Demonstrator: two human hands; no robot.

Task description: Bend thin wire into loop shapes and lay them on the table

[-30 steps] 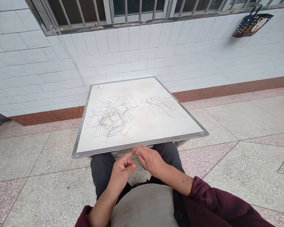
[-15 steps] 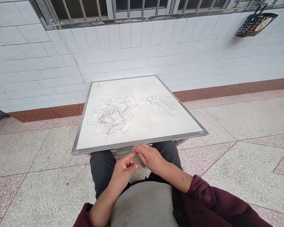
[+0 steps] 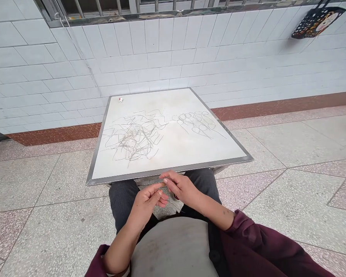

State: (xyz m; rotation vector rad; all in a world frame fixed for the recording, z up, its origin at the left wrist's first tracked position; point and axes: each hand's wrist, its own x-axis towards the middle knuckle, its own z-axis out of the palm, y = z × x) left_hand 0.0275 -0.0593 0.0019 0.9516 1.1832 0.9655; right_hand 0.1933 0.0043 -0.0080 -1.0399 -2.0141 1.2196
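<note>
Smooth tabletop, dull metal edging, wiry-looking strands, glossy wall tiles (shiny metal window bars)

The left hand pinches a thin strand by its thumb, forefinger extended, and the right hand meets that fingertip, thumb and fingers drawn together. Just ahead of both hands is the near edge of a white table with a grey rim. Beyond the left hand lies a dark tangle of strands; beyond the right, looped strands. Far ahead of the left hand sits a small red-and-white object; far ahead and right of the right hand hangs a patterned bag.
</note>
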